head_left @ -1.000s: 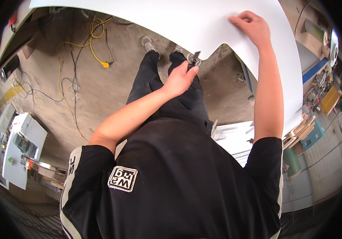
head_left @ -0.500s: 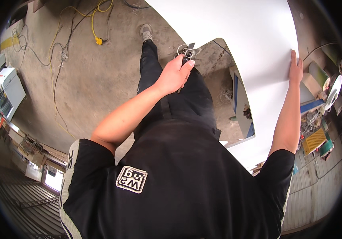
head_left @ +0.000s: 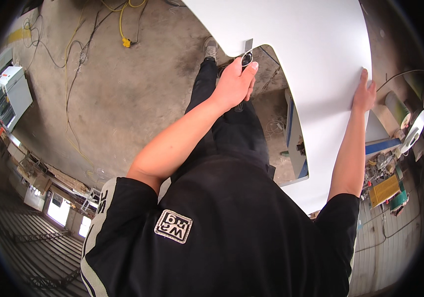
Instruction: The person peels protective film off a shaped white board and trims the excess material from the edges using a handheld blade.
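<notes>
Head view. My left hand (head_left: 234,84), upper centre of the frame, is closed around a small dark metal hand tool with a flat blade (head_left: 246,55), whose tip meets the curved cut edge of a large white flat sheet (head_left: 311,59). The sheet fills the upper right of the frame. My right hand (head_left: 364,94), at right, lies flat on the sheet's far edge, fingers pressed together over it. Below, bare grey concrete floor (head_left: 123,99) carries a yellow cable (head_left: 125,29), upper left.
</notes>
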`<state>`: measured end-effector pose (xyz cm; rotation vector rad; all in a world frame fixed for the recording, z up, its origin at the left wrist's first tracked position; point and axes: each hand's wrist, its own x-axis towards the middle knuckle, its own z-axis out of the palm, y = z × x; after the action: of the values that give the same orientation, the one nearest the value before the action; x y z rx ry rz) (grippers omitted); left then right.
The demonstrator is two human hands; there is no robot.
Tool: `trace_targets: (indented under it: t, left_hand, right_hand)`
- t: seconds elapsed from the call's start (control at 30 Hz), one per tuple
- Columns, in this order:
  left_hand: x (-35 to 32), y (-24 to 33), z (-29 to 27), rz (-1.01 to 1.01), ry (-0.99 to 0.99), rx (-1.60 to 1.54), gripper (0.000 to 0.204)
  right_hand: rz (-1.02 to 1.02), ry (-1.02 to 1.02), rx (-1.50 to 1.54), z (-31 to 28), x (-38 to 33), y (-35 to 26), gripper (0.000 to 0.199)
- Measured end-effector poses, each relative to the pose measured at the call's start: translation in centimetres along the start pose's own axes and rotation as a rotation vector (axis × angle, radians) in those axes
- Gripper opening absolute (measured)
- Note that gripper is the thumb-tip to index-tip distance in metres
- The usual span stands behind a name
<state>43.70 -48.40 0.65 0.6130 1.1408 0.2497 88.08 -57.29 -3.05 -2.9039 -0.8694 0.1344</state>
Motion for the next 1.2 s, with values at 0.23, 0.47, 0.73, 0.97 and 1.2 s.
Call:
trace_targets:
  t: [0.23, 0.47, 0.73, 0.97, 1.2]
  left_hand:
    - [1.1, 1.0, 1.1, -0.008, -0.037, 0.058, 0.028]
    - [1.9, 2.3, 1.0, -0.068, -0.117, 0.164, 0.039]
    - [2.3, 3.9, 0.5, -0.136, -0.207, 0.290, 0.036]
    - [2.7, 4.4, 0.7, -0.160, -0.262, 0.422, 0.037]
    - [3.0, 4.7, 0.7, -0.163, -0.347, 0.571, 0.040]
  right_hand:
    - [-0.017, 0.019, -0.011, -0.3, 0.0, 0.3, 0.106]
    - [-0.029, 0.060, 0.035, -0.3, -0.7, -0.3, 0.101]
    - [0.016, 0.020, 0.012, -0.8, -0.7, -0.6, 0.098]
    - [-0.003, 0.040, -0.008, -0.4, -0.5, 0.0, 0.098]
    - [0.010, 0.012, 0.063, -1.1, -0.7, -0.3, 0.099]
